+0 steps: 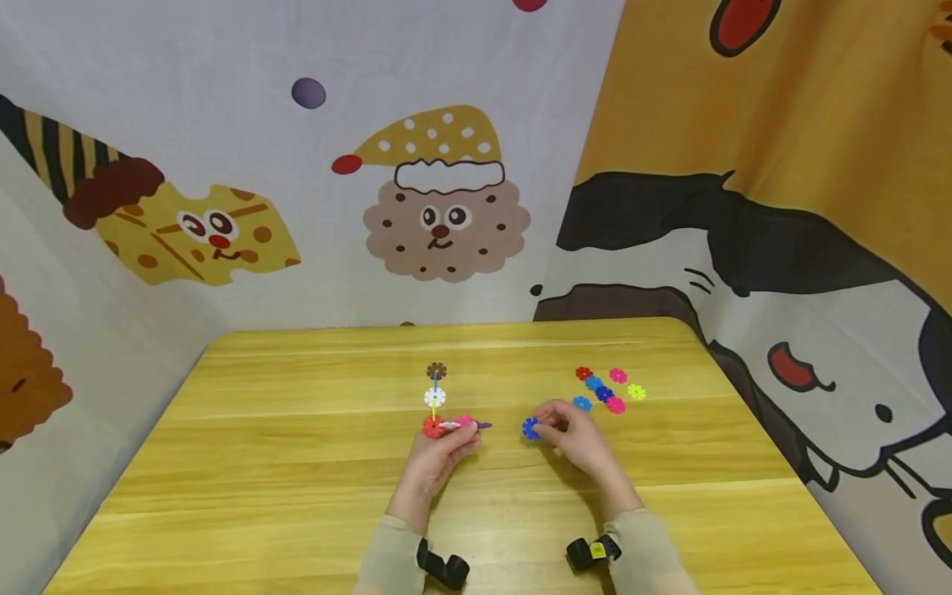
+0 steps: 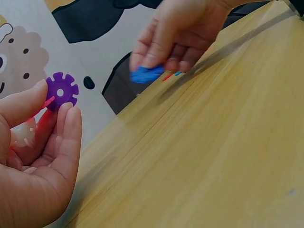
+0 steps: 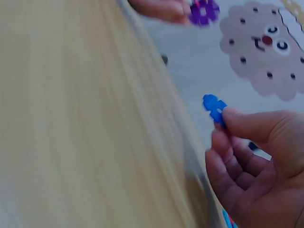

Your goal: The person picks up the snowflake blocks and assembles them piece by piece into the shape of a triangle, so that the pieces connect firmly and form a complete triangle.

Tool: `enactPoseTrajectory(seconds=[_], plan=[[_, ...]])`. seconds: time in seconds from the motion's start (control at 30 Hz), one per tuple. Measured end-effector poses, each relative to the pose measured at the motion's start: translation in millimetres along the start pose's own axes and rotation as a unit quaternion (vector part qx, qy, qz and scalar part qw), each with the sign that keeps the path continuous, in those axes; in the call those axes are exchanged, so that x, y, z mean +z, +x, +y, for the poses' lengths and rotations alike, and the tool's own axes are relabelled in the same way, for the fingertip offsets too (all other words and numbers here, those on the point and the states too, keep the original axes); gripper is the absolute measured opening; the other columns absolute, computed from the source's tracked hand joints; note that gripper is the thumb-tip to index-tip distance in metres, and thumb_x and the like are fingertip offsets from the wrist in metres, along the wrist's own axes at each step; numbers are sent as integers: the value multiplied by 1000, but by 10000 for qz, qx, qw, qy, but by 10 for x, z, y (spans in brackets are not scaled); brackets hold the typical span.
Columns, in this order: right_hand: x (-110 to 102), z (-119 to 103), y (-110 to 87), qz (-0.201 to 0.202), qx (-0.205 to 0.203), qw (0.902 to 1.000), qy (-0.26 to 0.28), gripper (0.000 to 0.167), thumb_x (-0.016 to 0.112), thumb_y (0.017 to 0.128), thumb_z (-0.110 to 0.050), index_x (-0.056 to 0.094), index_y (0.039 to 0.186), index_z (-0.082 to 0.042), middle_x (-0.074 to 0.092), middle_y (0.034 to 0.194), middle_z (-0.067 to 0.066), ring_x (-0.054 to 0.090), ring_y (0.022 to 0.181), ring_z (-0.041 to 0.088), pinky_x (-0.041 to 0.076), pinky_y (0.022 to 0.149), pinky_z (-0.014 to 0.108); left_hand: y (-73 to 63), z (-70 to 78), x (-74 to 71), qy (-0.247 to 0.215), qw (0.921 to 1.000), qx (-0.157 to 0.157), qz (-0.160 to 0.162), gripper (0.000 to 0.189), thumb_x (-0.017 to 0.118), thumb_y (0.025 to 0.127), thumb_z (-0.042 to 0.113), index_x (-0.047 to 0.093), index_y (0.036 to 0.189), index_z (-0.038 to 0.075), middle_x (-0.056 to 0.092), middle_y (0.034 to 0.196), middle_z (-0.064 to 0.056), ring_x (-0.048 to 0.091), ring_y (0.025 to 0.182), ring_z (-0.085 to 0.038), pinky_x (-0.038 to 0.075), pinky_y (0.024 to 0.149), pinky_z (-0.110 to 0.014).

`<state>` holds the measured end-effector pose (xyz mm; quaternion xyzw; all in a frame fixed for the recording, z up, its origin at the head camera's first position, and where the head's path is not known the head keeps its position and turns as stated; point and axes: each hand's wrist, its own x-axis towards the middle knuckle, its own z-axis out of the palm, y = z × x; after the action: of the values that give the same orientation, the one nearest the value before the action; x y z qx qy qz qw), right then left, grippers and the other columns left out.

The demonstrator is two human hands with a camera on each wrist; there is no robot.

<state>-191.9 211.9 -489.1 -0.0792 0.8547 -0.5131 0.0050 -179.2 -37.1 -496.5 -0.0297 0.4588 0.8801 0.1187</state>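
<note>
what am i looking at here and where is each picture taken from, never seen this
There is no machine, just a person working bare-handed. The wide picture comes from a camera worn on the head, looking forward and down. The other two come from small black cameras on the wrists, each looking at that side's work.

The left hand holds a joined chain of colourful notched discs, with a purple disc at one end. The right hand pinches a single blue disc. More discs lie on the wooden table, toward the right.
</note>
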Motion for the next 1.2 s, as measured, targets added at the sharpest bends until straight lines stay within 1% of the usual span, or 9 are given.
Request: enactPoseTrajectory(seconds=[0.13,0.23,0.4,0.57,0.77,0.9,1.07,1.1,1.2], plan=[[135,-134,12,-189,58,9962,846,16,68,93,-3,66,109,0,62,83,7,61,75,25,54,65,30,3,-11,0,29,10000,33,-66,11,65,89,-10,71,93,-1,72,87,-11,71,78,-18,58,79,-33],[214,-207,21,-295,98,9922,1204,18,67,94,-3,65,111,3,61,83,8,61,75,27,56,67,33,6,-22,4,65,9998,77,-144,12,64,90,-11,71,93,-1,72,86,-10,70,78,-18,58,79,-33],[297,-266,32,-439,163,9886,1430,19,65,94,-2,64,112,5,61,82,6,60,74,21,57,67,33,16,-42,8,101,9996,118,-225,14,63,89,-12,71,91,0,71,86,-9,70,78,-17,58,79,-32],[324,-264,40,-596,212,9840,1663,20,64,94,1,62,112,9,61,81,6,59,70,15,57,66,30,10,-49,3,63,9998,48,-197,15,63,88,-14,70,91,-1,71,87,-10,70,80,-19,58,80,-32],[327,-266,48,-790,280,9776,1929,19,63,94,2,61,110,11,60,81,6,58,70,14,57,66,27,5,-58,-3,76,9997,3,-232,17,63,87,-15,70,90,1,72,87,-10,70,82,-21,58,81,-33],[330,-266,47,-866,325,9739,2072,17,63,94,2,61,108,13,60,80,5,57,68,14,56,65,27,1,-64,-3,46,9996,-6,-292,20,63,87,-16,70,88,2,71,87,-9,70,81,-19,57,82,-33],[363,-285,44,-790,418,9724,2156,18,64,94,2,61,107,14,61,80,5,57,67,13,56,64,26,2,-67,1,29,9991,73,-406,20,62,89,-15,70,89,3,71,86,-8,70,80,-18,57,81,-32],[373,-288,47,-752,421,9722,2177,19,64,94,2,60,108,14,61,80,5,57,67,13,56,63,26,5,-68,1,21,9992,102,-396,19,61,89,-14,70,90,3,71,86,-8,70,80,-17,58,81,-32],[412,-296,54,-597,484,9705,2283,22,65,94,1,60,110,15,62,80,4,57,67,13,55,63,25,12,-73,13,-25,9996,164,-222,14,62,90,-12,68,97,-1,71,87,-7,70,79,-17,57,81,-31]])
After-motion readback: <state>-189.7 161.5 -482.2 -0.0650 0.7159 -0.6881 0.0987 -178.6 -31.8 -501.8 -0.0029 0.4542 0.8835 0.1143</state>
